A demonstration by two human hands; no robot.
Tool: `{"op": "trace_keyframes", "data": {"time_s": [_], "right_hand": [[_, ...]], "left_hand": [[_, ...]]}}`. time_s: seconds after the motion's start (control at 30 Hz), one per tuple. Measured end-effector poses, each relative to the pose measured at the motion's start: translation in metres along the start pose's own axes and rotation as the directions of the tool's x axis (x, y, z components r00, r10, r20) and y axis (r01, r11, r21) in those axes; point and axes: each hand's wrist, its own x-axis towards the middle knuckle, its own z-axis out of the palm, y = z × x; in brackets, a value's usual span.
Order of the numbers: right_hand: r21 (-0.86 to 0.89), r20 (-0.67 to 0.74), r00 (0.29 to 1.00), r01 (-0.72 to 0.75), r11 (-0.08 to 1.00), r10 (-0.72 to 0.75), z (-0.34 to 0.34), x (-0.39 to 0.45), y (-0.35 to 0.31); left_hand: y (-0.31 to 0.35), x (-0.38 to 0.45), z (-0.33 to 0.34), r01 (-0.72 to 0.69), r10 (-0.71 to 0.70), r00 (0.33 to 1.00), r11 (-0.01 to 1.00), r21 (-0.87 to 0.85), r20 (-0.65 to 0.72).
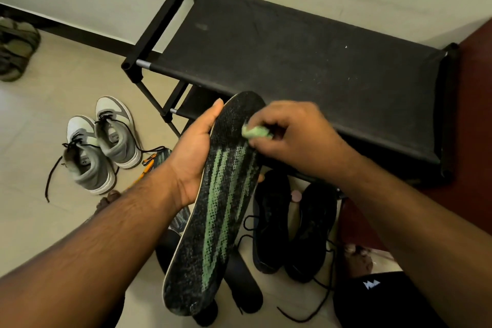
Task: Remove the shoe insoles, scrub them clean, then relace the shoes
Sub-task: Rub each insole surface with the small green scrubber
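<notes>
My left hand [195, 152] grips a long black insole with green stripes [215, 210] by its left edge, thumb along the upper rim. My right hand [290, 133] pinches a small light-green cloth [255, 132] and presses it on the insole's upper part. Below the insole, a pair of black shoes [292, 224] with loose black laces stands on the floor. A pair of grey and white sneakers [98, 144] with untied dark laces stands to the left. Dark insoles [243, 282] lie on the floor under the held one, and a patterned one [162, 160] shows behind my left wrist.
A black fabric-topped shoe rack [292, 61] stands against the wall ahead. Olive sandals [16, 48] lie at the far left by the skirting. An orange-handled item [147, 164] lies near the sneakers. A black garment with a white logo [372, 298] is at the lower right.
</notes>
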Motion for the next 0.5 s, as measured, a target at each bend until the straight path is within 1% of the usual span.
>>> {"op": "trace_keyframes", "data": {"time_s": [0.07,0.1,0.13,0.17,0.2,0.23,0.27,0.3,0.33,0.37,0.4,0.43,0.47,0.5], "right_hand": [[0.067,0.245,0.969,0.006,0.998,-0.022,-0.002,-0.002,-0.006],[0.079,0.313,0.95,-0.011,0.997,-0.015,-0.004,-0.002,-0.006],[0.073,0.337,0.942,-0.037,0.997,0.011,-0.006,-0.002,-0.004],[0.057,0.311,0.949,-0.076,0.995,0.054,-0.008,-0.001,-0.001],[0.031,0.228,0.967,-0.125,0.992,0.115,-0.009,0.0,0.003],[-0.004,0.098,0.978,-0.183,0.983,0.183,-0.011,0.001,0.008],[-0.04,-0.05,0.971,-0.237,0.971,0.235,-0.014,0.002,0.012],[-0.078,-0.182,0.948,-0.279,0.957,0.261,-0.016,0.003,0.015],[-0.117,-0.276,0.924,-0.305,0.945,0.264,-0.018,0.003,0.017],[-0.148,-0.327,0.913,-0.305,0.941,0.244,-0.018,0.002,0.018],[-0.168,-0.343,0.917,-0.275,0.947,0.205,-0.016,0.002,0.017],[-0.182,-0.33,0.932,-0.222,0.958,0.153,-0.012,0.001,0.015],[-0.196,-0.284,0.955,-0.15,0.969,0.09,-0.008,0.0,0.011],[-0.196,-0.2,0.979,-0.07,0.978,0.03,-0.003,0.0,0.006]], "left_hand": [[0.001,0.001,-0.001,0.011,-0.011,1.0,1.0,-0.015,-0.013],[0.0,0.001,-0.001,0.022,-0.022,0.999,1.0,-0.009,-0.023],[-0.002,0.001,0.0,0.034,-0.034,0.999,0.999,0.004,-0.029],[-0.004,0.001,0.001,0.046,-0.046,0.998,0.999,0.022,-0.031],[-0.006,0.001,0.002,0.055,-0.054,0.998,0.998,0.043,-0.03],[-0.008,0.001,0.003,0.064,-0.062,0.998,0.996,0.061,-0.028],[-0.009,0.001,0.004,0.071,-0.069,0.997,0.995,0.074,-0.029],[-0.009,0.001,0.005,0.073,-0.071,0.997,0.994,0.081,-0.03],[-0.009,0.001,0.005,0.069,-0.067,0.997,0.994,0.082,-0.031],[-0.008,0.001,0.006,0.061,-0.059,0.998,0.995,0.08,-0.029],[-0.007,0.002,0.005,0.052,-0.05,0.998,0.996,0.073,-0.025],[-0.006,0.002,0.005,0.043,-0.042,0.999,0.997,0.065,-0.021],[-0.004,0.002,0.004,0.034,-0.033,0.999,0.998,0.055,-0.019],[-0.002,0.002,0.003,0.025,-0.024,0.999,0.999,0.043,-0.02]]}}
